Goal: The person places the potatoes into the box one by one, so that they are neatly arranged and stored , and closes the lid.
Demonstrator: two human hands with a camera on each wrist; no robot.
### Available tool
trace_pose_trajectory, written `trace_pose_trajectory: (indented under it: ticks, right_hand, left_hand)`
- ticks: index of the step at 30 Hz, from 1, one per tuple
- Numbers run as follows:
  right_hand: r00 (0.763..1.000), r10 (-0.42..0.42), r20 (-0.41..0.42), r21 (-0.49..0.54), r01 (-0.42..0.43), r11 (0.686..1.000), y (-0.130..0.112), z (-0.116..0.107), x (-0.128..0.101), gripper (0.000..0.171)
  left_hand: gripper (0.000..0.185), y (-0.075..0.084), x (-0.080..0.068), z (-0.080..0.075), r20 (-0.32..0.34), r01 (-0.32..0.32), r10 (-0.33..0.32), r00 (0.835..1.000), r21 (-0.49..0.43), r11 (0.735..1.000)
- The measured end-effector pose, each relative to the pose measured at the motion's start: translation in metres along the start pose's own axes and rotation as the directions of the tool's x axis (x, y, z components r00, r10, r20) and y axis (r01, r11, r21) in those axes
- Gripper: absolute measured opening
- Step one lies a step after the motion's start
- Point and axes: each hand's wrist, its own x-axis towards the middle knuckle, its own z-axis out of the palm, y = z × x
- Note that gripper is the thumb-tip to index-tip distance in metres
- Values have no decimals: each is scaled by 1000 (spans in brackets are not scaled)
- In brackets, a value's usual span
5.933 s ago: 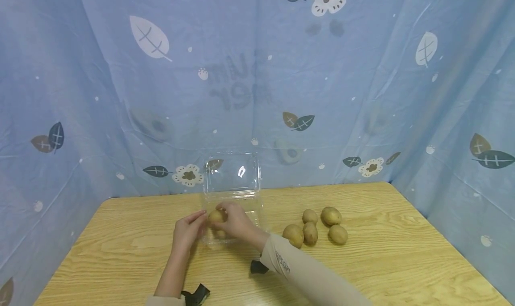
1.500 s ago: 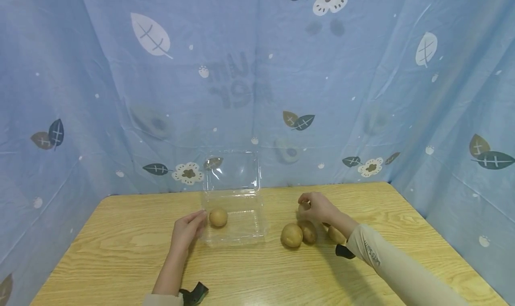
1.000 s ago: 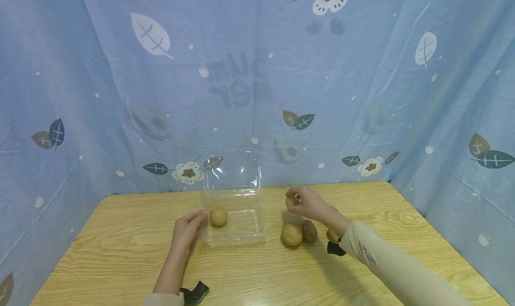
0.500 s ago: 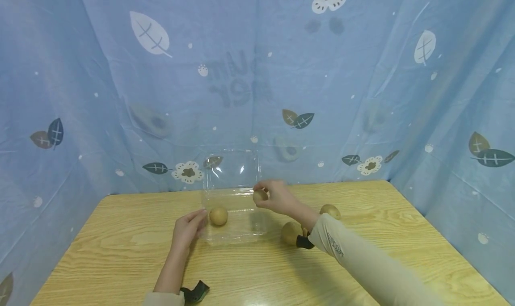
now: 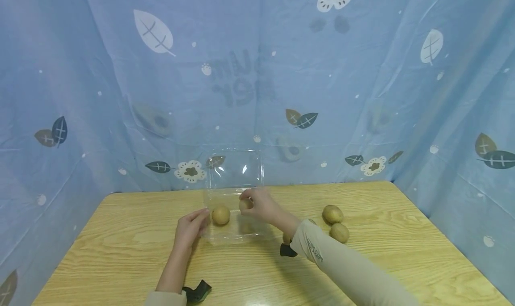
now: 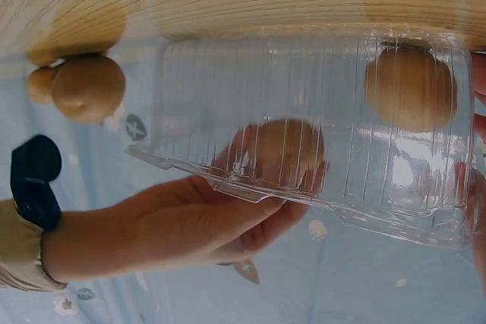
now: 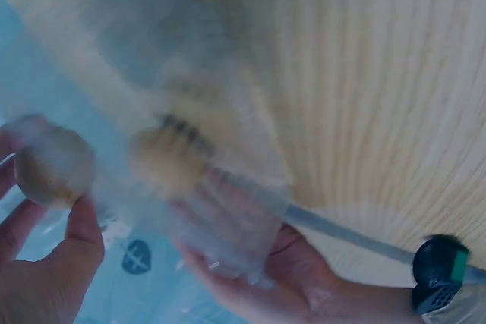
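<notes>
Right hand [image 5: 259, 204]: fingertips pinch a kiwi [image 5: 244, 204], held over the clear clamshell box [image 5: 233, 228] for lowering in. Left hand [image 5: 192, 225]: fingers relaxed, resting against the box's left wall, steadying it. One kiwi in the box [image 5: 221, 215]. Lid [image 5: 234, 168] stands open behind. Spare kiwis [image 5: 333, 214] lie on the wooden surface [image 5: 120, 252], right of the box.

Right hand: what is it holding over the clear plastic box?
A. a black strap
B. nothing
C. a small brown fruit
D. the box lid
C: the right hand pinches a small brown fruit above the open clear plastic box, beside the fruit already inside.
</notes>
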Motion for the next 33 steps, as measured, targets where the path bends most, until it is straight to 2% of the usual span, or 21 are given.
trace_pose_trajectory:
  ticks: [9,23,33]
  right_hand:
    - [995,88,42,-31,-86,996,-3,27,0,32]
    - [986,161,37,-16,-160,987,-8,44,8,36]
    - [986,164,-35,-57,-165,985,-12,48,9,33]
  left_hand:
    - [45,-1,2,0,-8,-3,3,1000,12,1000]
    - [45,0,3,1,5,14,-14,1000,31,999]
    - [43,2,4,1,-7,15,-14,1000,25,1000]
